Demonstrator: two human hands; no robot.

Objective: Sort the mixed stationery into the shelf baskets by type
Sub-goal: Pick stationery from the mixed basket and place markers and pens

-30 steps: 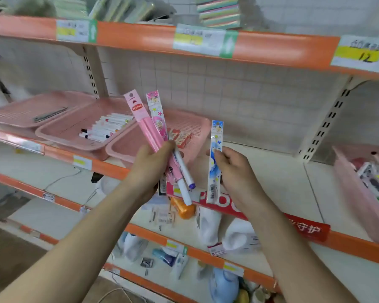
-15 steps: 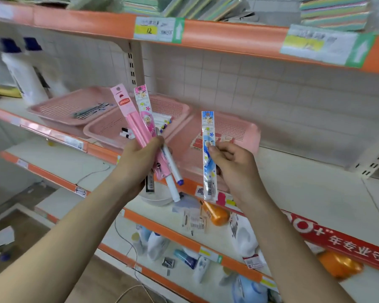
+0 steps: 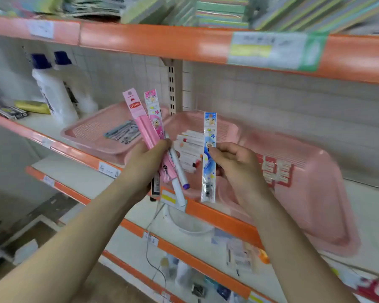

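Head view: fingers of the left hand [image 3: 147,165] curl around pink packets [image 3: 138,119] and, it seems, two pens [image 3: 179,171]; the right hand [image 3: 236,167] pinches a blue packet [image 3: 208,184] before pink baskets [image 3: 304,193].

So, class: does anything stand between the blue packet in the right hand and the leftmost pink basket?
Yes: the left hand, gripping pink packets and markers, sits between the blue packet and the leftmost basket.

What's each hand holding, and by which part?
Left hand grips a bundle of pink packets and white markers around its middle. Right hand pinches the blue cartoon-print packet near its middle.
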